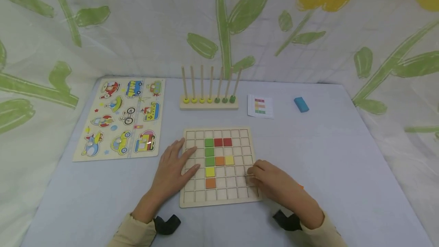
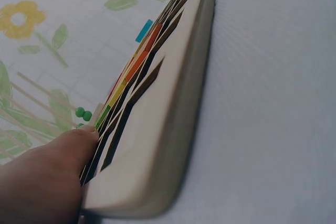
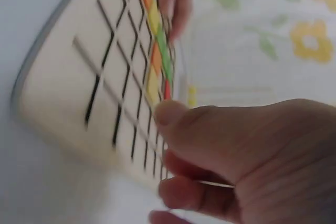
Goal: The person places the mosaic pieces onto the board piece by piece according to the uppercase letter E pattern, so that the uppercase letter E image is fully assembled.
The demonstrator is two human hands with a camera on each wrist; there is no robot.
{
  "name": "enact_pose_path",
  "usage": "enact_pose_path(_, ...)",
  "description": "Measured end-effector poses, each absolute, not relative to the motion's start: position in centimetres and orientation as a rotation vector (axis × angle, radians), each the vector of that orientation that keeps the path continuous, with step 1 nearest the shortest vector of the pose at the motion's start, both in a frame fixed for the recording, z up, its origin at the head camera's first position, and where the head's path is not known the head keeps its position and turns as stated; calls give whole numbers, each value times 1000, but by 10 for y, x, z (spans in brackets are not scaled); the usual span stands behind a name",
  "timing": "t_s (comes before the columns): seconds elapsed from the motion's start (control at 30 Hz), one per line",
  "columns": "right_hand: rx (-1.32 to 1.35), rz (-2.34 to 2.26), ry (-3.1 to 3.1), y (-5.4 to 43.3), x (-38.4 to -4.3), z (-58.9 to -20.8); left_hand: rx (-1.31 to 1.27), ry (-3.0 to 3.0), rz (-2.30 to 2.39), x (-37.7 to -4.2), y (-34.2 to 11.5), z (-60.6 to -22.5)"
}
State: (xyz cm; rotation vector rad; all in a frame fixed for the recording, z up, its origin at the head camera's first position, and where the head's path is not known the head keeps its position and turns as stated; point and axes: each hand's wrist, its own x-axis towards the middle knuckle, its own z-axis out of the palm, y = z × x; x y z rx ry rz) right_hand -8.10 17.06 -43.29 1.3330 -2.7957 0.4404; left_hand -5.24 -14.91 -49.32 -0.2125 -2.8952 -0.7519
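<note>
A square wooden grid board [image 1: 223,195] lies in front of me, with green [image 1: 209,151], red [image 1: 227,142], orange [image 1: 210,183] and yellow tiles [image 1: 229,160] set in its cells. My left hand [image 1: 173,169] rests at the board's left side, fingers spread, its thumb and index finger reaching over the outer cells. At the right edge, my right hand [image 1: 272,180] has bent fingers, their tips overlapping the outermost cells in the head view. The right wrist view shows its thumb [image 3: 170,115] apart from the lower fingers; whether anything is between them I cannot tell.
Behind the board stand a wooden peg stand [image 1: 209,106] with yellow and green beads, a printed pattern card [image 1: 260,106] and a blue block [image 1: 301,104]. A vehicle picture puzzle [image 1: 120,119] lies at the left. Something orange [image 1: 301,186] shows beyond my right wrist.
</note>
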Motion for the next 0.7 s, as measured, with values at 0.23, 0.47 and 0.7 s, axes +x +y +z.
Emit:
enact_pose_path(0.23,977,347,-2985,234,-65,-428,-218,-2886,-747,-53,-148,-493)
enact_pose_path(0.47,758,314,-3156,265,-55,-433,-220,-2887,-728,-54,-149,-493)
enact_pose_path(0.7,720,352,-3176,272,-55,-440,-215,-2908,-737,-53,-149,-492)
